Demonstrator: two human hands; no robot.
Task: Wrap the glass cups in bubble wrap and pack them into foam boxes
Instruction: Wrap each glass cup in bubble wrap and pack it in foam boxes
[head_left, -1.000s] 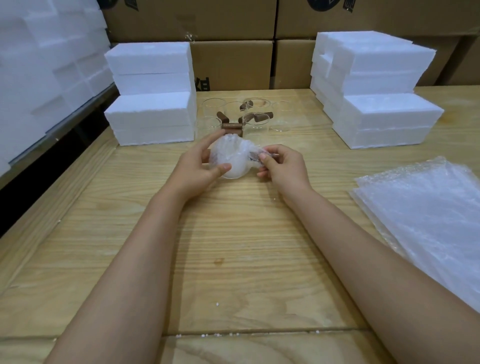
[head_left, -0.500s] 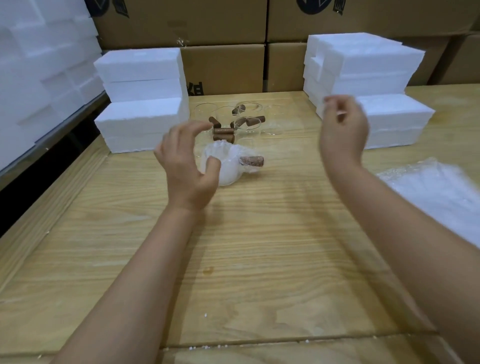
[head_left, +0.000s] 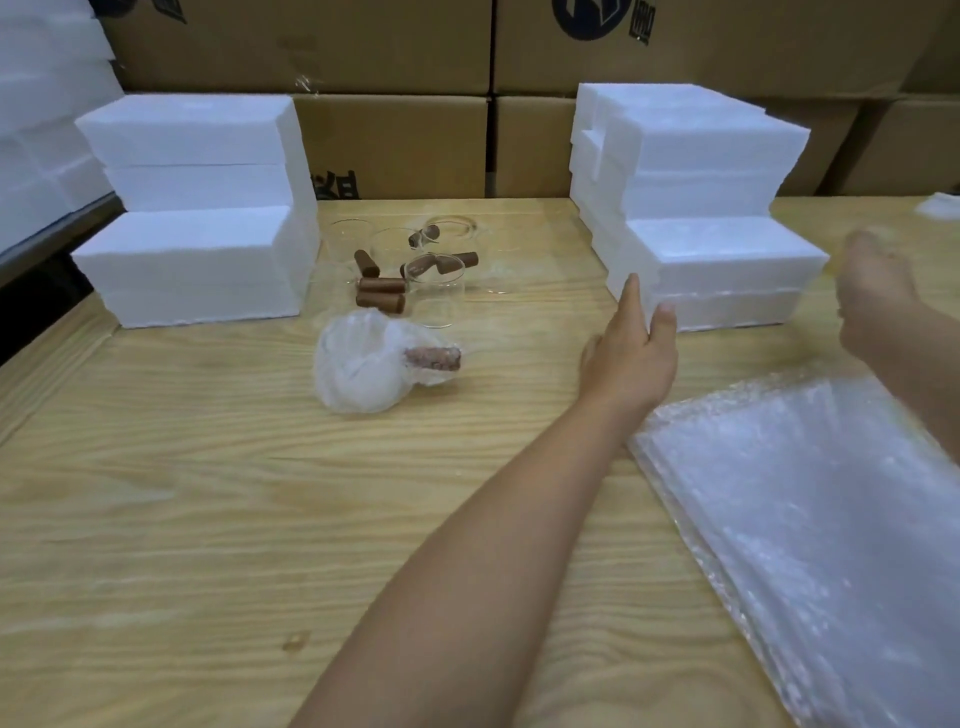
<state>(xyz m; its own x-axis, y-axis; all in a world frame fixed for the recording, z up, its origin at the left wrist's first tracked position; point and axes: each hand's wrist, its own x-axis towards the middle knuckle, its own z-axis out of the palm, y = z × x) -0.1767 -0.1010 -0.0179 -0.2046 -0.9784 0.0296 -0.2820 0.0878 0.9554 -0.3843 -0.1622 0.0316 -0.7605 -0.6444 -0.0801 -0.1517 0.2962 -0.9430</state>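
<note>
On table (head_left: 156, 519): wrapped cup (head_left: 363, 364), handle (head_left: 432, 358) pointing right; left hand (head_left: 631, 358) fingers (head_left: 631, 301) straight; right hand (head_left: 872, 296) unclear.

A pale, matt wooden bench (head_left: 208, 519) with visible grain carries matt white foam boxes (head_left: 717, 260), clear glossy glass cups (head_left: 436, 291) with brown handles, and shiny translucent bubble wrap (head_left: 805, 519).

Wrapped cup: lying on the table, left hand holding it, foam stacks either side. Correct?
Not quite. In the head view the wrapped cup lies on the table with no hand on it; the left hand is over by the right foam stack. The rest holds.
</note>
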